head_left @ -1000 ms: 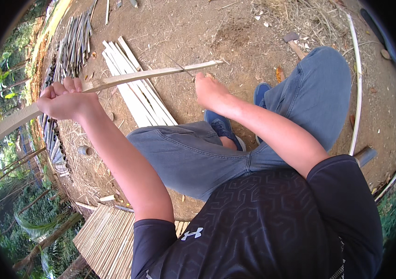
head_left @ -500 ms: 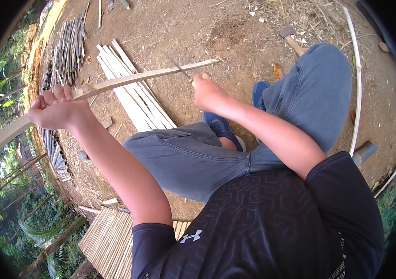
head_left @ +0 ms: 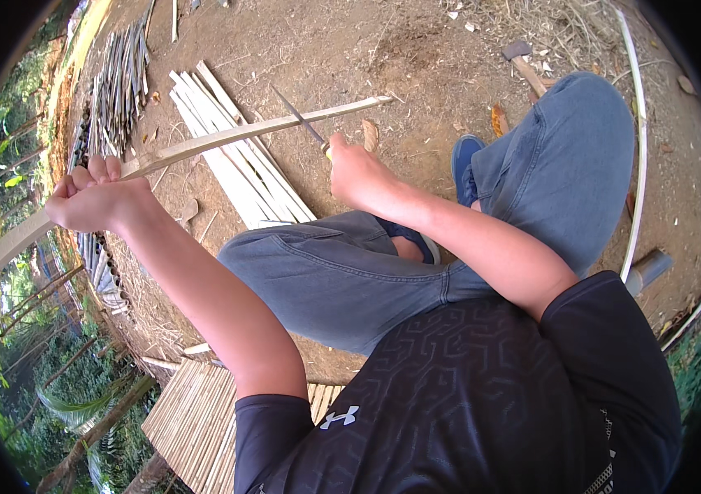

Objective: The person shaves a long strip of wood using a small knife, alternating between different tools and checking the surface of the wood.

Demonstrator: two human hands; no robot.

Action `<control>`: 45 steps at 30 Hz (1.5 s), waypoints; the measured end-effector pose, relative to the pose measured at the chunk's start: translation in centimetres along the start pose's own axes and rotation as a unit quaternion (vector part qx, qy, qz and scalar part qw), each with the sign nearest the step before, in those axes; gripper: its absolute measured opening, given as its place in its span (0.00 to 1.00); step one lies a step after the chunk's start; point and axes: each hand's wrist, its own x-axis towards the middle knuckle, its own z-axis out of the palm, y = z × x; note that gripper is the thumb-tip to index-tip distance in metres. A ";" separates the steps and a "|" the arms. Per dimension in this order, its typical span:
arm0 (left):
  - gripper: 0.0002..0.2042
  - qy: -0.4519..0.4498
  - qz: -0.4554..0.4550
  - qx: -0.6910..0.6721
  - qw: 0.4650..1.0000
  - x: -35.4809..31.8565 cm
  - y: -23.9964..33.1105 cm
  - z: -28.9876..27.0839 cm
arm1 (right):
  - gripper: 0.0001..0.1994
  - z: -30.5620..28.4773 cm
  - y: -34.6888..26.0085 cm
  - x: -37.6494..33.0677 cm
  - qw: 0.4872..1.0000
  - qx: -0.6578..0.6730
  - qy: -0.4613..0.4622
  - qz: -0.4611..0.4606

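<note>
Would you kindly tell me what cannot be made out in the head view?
All in the head view:
The knife: its handle, mostly hidden by the right hand.
The wooden strip: its left end, cut off by the round rim; a stretch, hidden by the left hand.
The axe: its handle's end, hidden by the right knee.
Knife-to-strip contact: too small to tell.

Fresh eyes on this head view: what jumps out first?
The long pale strip, running from the left edge to upper centre, held in the left hand. Then the thin-bladed tool in the right hand, near centre. Beyond them, pale slats lie on bare earth.
</note>
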 end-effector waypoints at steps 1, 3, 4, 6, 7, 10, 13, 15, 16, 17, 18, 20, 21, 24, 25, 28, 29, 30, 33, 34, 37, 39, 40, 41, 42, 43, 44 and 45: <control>0.10 0.005 0.002 0.002 1.000 -0.1 0.0 0.1 | 0.17 0.0 -0.5 -0.5 1.000 0.000 -0.006 -0.017; 0.10 0.015 0.007 0.007 1.000 -0.4 0.0 0.5 | 0.17 -0.5 0.7 -0.2 0.999 0.041 -0.017 0.031; 0.10 0.012 0.003 0.003 1.000 -0.3 0.1 0.6 | 0.16 -0.9 0.5 -0.3 0.998 0.039 -0.022 0.045; 0.11 0.008 -0.004 0.000 1.000 -0.1 0.1 -0.2 | 0.15 -0.7 -1.0 -1.5 0.999 0.040 -0.033 0.012; 0.11 0.007 -0.004 0.003 1.000 -0.4 0.0 0.0 | 0.15 0.7 -0.2 -0.8 0.999 -0.026 0.006 -0.035; 0.11 0.022 0.002 0.009 1.000 -0.2 -0.2 0.1 | 0.15 -0.1 1.3 0.3 0.999 0.034 0.001 0.035; 0.11 0.040 -0.002 0.011 0.999 0.2 -0.4 -0.6 | 0.15 0.5 0.5 -0.3 1.000 0.001 -0.005 0.018; 0.10 0.015 0.000 0.008 1.000 0.0 -0.6 -0.7 | 0.16 1.3 1.3 0.4 0.996 -0.067 0.047 -0.038; 0.10 0.030 -0.003 0.021 0.999 0.3 -0.6 -0.6 | 0.16 1.4 2.6 1.3 0.998 -0.039 0.048 -0.010; 0.10 0.047 -0.004 0.017 0.999 0.4 -0.5 -0.6 | 0.16 1.1 4.5 2.6 0.998 -0.013 0.051 0.015; 0.10 0.063 -0.007 0.014 0.998 0.5 -0.6 -0.9 | 0.16 1.0 5.5 3.3 0.998 0.016 0.054 0.043; 0.09 0.065 -0.011 0.011 0.998 0.8 -0.9 -1.8 | 0.15 2.2 3.2 2.0 0.999 -0.011 0.041 -0.005; 0.09 0.061 -0.010 0.012 0.998 1.0 -1.2 -1.9 | 0.15 2.1 1.9 1.3 0.999 -0.025 0.032 -0.028; 0.09 0.056 -0.013 0.014 0.998 0.6 -1.1 -1.2 | 0.13 0.7 6.0 3.4 0.996 -0.046 0.052 0.048; 0.09 0.061 -0.017 0.013 0.998 0.7 -1.2 -1.3 | 0.12 0.7 7.5 4.4 0.994 -0.049 0.068 0.077; 0.09 0.040 -0.003 0.011 0.999 1.2 -1.2 -2.0 | 0.11 0.6 1.6 1.0 0.998 -0.061 0.012 0.007; 0.09 0.025 0.005 0.009 1.000 1.1 -0.8 -2.0 | 0.11 0.9 1.4 0.7 0.998 -0.062 0.011 -0.013; 0.09 0.034 0.004 0.021 0.999 1.2 -0.7 -2.0 | 0.11 1.4 3.4 1.7 0.997 -0.067 0.031 0.012; 0.09 0.058 -0.009 0.002 0.998 1.2 -1.9 -1.6 | 0.12 1.7 8.4 4.7 0.992 -0.084 0.079 0.055; 0.09 0.043 -0.002 -0.004 0.999 1.8 -2.0 -2.1 | 0.12 2.1 5.5 3.5 0.993 -0.094 0.062 0.030; 0.10 -0.007 0.001 -0.020 1.000 1.9 -1.9 -3.1 | 0.11 1.7 7.1 3.7 0.994 -0.091 0.048 0.043; 0.10 0.005 -0.006 -0.030 1.000 1.6 -2.1 -2.0 | 0.12 0.2 12.2 6.2 0.986 -0.096 0.067 0.122; 0.10 0.015 -0.002 -0.026 1.000 1.9 -1.7 -3.4 | 0.13 0.8 9.6 5.7 0.987 -0.084 0.020 0.134; 0.10 0.021 -0.005 -0.027 0.999 1.9 -1.5 -4.1 | 0.12 1.9 8.2 5.2 0.990 -0.092 0.035 0.101; 0.12 0.010 -0.008 -0.033 0.999 2.4 -1.4 -4.7 | 0.12 3.1 6.8 4.8 0.992 -0.100 0.048 0.067; 0.12 0.018 -0.006 -0.034 0.999 2.4 -1.4 -5.0 | 0.12 3.5 6.2 4.6 0.991 -0.111 0.061 0.032; 0.12 0.012 -0.016 -0.045 0.999 1.8 -1.8 -3.6 | 0.13 3.1 10.3 6.3 0.983 -0.097 0.126 0.092; 0.12 0.011 -0.019 -0.053 0.998 1.6 -2.0 -3.0 | 0.14 2.0 13.2 7.0 0.980 -0.114 0.105 0.128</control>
